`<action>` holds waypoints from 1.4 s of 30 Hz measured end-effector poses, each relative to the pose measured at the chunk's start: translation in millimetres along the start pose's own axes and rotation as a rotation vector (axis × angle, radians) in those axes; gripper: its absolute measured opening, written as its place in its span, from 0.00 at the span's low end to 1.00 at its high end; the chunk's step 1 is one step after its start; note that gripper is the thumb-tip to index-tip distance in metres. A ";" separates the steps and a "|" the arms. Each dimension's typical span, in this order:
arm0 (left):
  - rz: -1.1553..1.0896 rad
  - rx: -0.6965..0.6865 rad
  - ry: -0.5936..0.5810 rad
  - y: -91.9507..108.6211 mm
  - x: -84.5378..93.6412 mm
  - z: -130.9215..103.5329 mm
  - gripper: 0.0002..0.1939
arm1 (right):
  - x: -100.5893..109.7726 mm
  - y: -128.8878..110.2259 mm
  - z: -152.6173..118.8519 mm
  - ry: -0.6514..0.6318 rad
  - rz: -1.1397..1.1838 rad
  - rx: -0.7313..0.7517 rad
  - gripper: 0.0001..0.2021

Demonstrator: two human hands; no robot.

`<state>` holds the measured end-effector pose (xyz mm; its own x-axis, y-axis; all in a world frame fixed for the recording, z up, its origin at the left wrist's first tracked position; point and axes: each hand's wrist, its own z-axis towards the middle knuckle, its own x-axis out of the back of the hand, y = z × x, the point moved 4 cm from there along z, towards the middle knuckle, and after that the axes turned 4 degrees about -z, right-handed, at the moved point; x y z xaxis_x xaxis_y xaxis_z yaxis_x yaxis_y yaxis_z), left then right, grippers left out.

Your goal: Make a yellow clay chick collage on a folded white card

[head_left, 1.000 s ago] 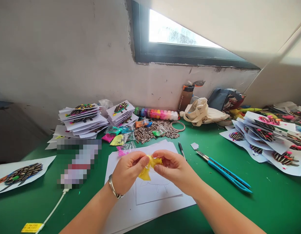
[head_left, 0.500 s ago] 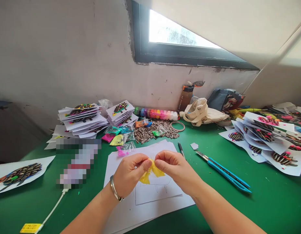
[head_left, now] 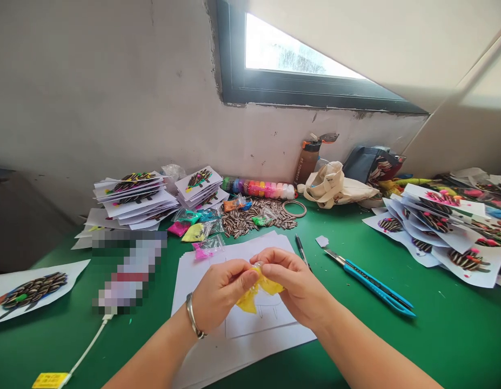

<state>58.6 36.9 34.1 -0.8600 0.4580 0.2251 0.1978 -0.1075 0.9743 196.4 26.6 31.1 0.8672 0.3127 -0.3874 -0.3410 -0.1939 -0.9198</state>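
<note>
Both my hands pinch a small clear plastic bag of yellow modelling clay (head_left: pixel 247 301), held just above the paper. My left hand (head_left: pixel 220 292), with a silver bracelet at the wrist, grips its left side between thumb and forefinger. On the other side my right hand (head_left: pixel 293 281) has its thumb and fingers closed on the bag's upper edge. Below lies a sheet with a pencil drawing (head_left: pixel 270 319), partly covered by my hands, on top of a stack of white paper (head_left: pixel 193 356).
Sunflower seeds (head_left: pixel 238 221) are heaped behind the paper, beside small bags of coloured clay (head_left: pixel 193 233) and a tape ring (head_left: pixel 294 209). A blue utility knife (head_left: pixel 375 286) with its blade out and a pen (head_left: pixel 301 249) lie right. Seed-picture stacks (head_left: pixel 137 208) stand on both sides.
My hands have shifted slightly right with the yellow bag. My right fingers have curled further round its edge, and the bag has turned a little.
</note>
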 end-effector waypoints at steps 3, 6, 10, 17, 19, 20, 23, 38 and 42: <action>-0.134 0.014 -0.008 -0.8 -3.1 0.3 0.20 | 1.5 -3.3 0.6 -0.007 -0.009 0.073 0.04; -0.224 0.056 0.003 -3.6 -3.9 0.5 0.21 | 6.9 -7.3 2.5 0.028 -0.141 0.170 0.04; -0.217 0.064 0.068 -5.7 1.9 1.2 0.23 | 8.7 -7.4 5.2 0.008 -0.261 0.175 0.07; -0.141 0.059 0.123 -3.4 6.4 2.7 0.25 | 2.8 -8.0 0.3 -0.044 -0.590 0.125 0.17; -0.129 0.077 0.097 -4.2 3.6 3.1 0.26 | 2.1 -9.2 -1.4 -0.074 -0.624 0.104 0.16; -0.127 0.087 0.083 -5.1 2.2 3.3 0.27 | 1.7 -9.6 -2.2 -0.093 -0.639 0.093 0.13; -0.146 0.105 0.064 -8.2 -0.1 3.4 0.27 | 1.2 -9.3 -3.5 -0.112 -0.686 0.096 0.08; -0.206 0.124 0.162 -8.1 4.7 5.0 0.26 | -2.9 -3.5 -0.4 -0.126 -0.608 0.068 0.12; -0.177 0.127 0.120 -10.3 1.1 5.1 0.25 | -1.7 -0.7 -3.3 -0.152 -0.627 -0.015 0.10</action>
<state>58.1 43.0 24.4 -0.9346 0.3512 0.0563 0.0900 0.0803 0.9927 196.4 23.2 32.6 0.8387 0.4989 0.2183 0.2200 0.0563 -0.9739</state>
